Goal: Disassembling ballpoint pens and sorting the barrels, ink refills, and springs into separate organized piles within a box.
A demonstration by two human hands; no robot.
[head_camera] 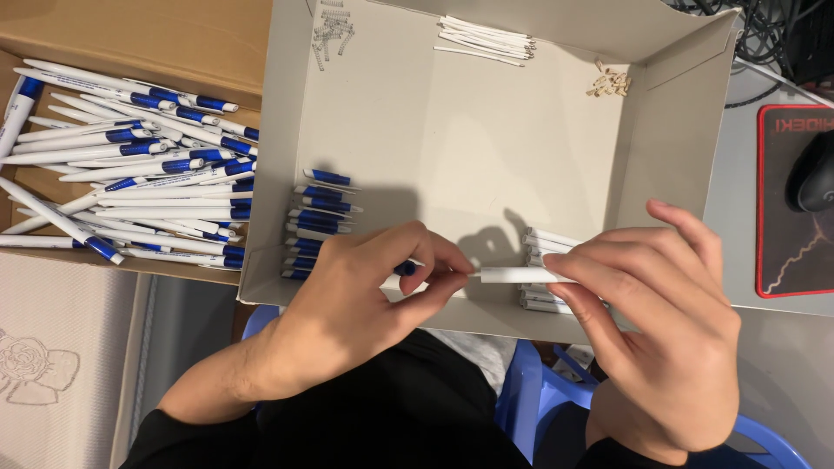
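1. White plastic pen barrel pinched lengthwise between thumb and fingers of right hand; held level, open end pointing toward left hand, just above near wall of grey cardboard tray.
2. Left hand: thumb and forefinger pressed together on a thin white refill, tip meeting mouth of barrel. A blue pen part tucked under remaining curled fingers; only a small bit visible.
3. Right hand: index finger raised and extended above barrel, other fingers curled under it. Hand covers most of a stack of white barrels lying inside tray at near right.
4. Near left inside tray, just beside left hand: row of blue-and-white pen tops, laid parallel, partly hidden by knuckles.
5. Far side of tray: small metal springs at left corner, bundle of white refills at centre, cluster of small beige bits toward right. All well apart from hands.
6. Left of tray: brown cardboard box holding a loose pile of assembled white-and-blue pens.
7. Right of tray: black mouse on red-edged mouse pad, on grey desk surface.
8. Below hands: dark clothing, blue plastic stool.
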